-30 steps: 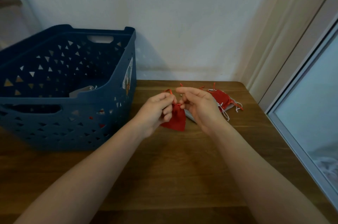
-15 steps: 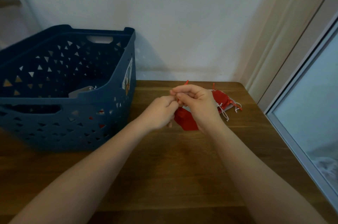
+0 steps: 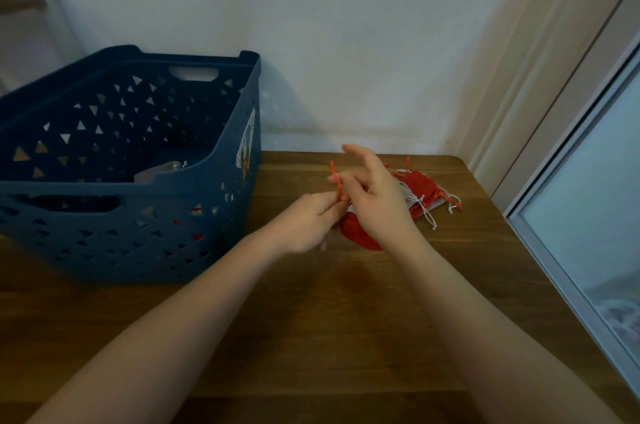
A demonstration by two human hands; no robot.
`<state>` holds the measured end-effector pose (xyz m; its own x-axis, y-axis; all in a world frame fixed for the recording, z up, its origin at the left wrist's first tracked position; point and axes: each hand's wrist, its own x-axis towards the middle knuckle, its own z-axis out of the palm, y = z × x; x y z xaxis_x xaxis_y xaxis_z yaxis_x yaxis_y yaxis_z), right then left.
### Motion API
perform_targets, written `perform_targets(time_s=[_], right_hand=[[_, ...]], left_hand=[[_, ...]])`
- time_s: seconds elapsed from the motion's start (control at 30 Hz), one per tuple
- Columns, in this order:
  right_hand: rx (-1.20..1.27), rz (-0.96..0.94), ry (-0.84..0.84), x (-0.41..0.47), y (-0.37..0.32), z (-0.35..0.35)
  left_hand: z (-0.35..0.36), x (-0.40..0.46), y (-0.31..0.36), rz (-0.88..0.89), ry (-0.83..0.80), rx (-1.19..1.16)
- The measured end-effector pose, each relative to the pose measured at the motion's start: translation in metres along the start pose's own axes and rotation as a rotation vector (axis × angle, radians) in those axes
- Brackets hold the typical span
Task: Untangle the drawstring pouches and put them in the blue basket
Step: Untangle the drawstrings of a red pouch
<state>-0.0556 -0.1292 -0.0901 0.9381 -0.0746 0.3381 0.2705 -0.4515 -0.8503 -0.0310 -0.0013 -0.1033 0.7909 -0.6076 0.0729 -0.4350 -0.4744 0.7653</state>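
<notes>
Several pouches are not yet sorted: a red pouch (image 3: 358, 234) hangs between the hands, and a small heap of red and grey pouches (image 3: 424, 191) lies on the surface (image 3: 311, 319) just behind the right hand (image 3: 375, 196). The left hand (image 3: 308, 221) pinches the orange drawstring (image 3: 335, 181); the right hand seems to hold it too, its upper fingers spread. Inside the blue basket (image 3: 221, 188) one grey pouch (image 3: 157, 172) shows, and red shows through the holes. The basket's sticker (image 3: 245, 149) is not readable.

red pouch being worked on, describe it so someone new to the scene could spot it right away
Start at the blue basket on the wooden table and look right to the two hands. The red pouch hangs just below them, its orange drawstring pinched up, unlike the pile of pouches lying further right.
</notes>
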Motion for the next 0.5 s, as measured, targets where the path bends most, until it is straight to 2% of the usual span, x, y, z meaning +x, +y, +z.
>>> perform_targets(time_s=[0.2, 0.3, 0.4, 0.5], right_hand=[[-0.266, -0.028, -0.082, -0.003, 0.007, -0.003], [-0.339, -0.043, -0.171, -0.002, 0.013, -0.004], [-0.37, -0.053, -0.22, -0.001, 0.016, -0.006], [-0.321, -0.035, -0.269, -0.002, 0.016, -0.007]], left_hand=[[0.0, 0.003, -0.002, -0.079, 0.104, -0.077], [0.0, 0.004, -0.004, -0.133, 0.104, -0.114], [0.0, 0.002, -0.007, -0.154, 0.099, -0.191], [-0.001, 0.0, -0.007, -0.119, 0.138, -0.143]])
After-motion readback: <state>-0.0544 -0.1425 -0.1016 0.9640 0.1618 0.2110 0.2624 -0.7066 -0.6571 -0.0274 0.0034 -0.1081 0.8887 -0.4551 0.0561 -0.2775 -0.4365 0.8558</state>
